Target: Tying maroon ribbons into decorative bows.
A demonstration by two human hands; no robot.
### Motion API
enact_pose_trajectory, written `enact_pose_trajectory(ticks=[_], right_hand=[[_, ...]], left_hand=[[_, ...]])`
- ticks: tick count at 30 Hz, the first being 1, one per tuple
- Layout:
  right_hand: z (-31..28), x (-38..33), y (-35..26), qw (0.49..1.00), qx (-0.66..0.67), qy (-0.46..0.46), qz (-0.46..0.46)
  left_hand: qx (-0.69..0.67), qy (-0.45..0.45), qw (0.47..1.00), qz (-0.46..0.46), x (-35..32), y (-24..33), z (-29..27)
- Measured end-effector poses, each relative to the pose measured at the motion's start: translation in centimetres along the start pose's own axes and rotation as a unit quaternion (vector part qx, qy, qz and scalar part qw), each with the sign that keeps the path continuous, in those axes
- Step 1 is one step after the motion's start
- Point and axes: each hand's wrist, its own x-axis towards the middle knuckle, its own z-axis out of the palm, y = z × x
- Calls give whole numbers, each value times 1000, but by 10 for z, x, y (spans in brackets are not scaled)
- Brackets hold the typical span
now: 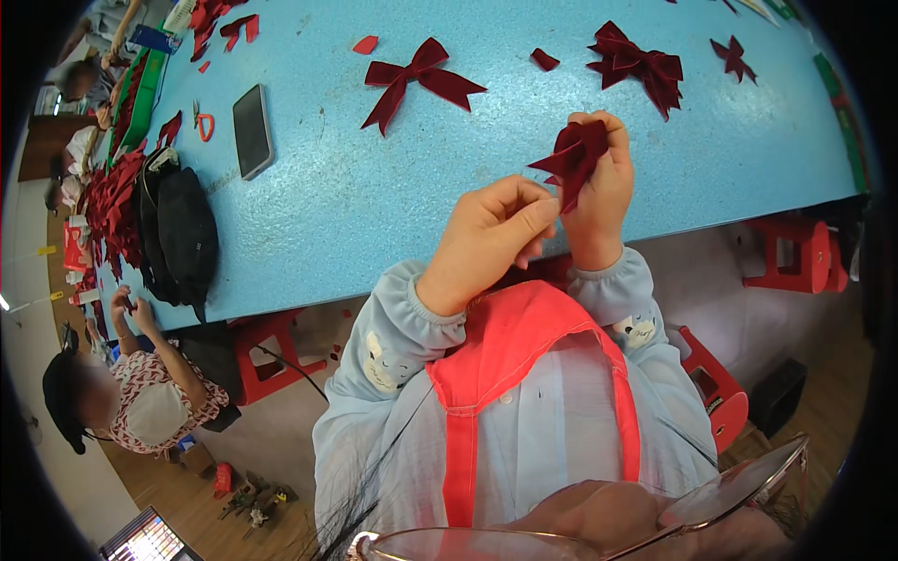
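A dark red velvet bow [577, 157] is held up over the near edge of the table, its pointed ribbon tails facing left. My right hand [603, 192] grips it from the right, fingers curled behind the fabric. My left hand [491, 234] is closed, with thumb and fingers pinched at the bow's lower end; exactly what lies between those fingertips is hidden. Beyond my hands lie a larger single bow [418, 79], a cluster of stacked bows [638, 67] and a small bow [734, 59], all in the same dark red.
On the blue table [318, 187] are a phone [252, 131], red-handled scissors [205, 123], a black bag [178, 229] and a heap of red ribbon pieces [112, 210]. A green tray [140, 103] stands farther left. Another person [154, 388] sits at lower left; red stools [795, 254] stand below the table.
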Motion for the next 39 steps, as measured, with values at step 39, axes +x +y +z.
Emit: enact_pose_trajectory(ticks=[39], right_hand=[[17, -1, 33, 968, 187, 18, 164]], left_hand=[[146, 158, 940, 263, 42, -18, -12]])
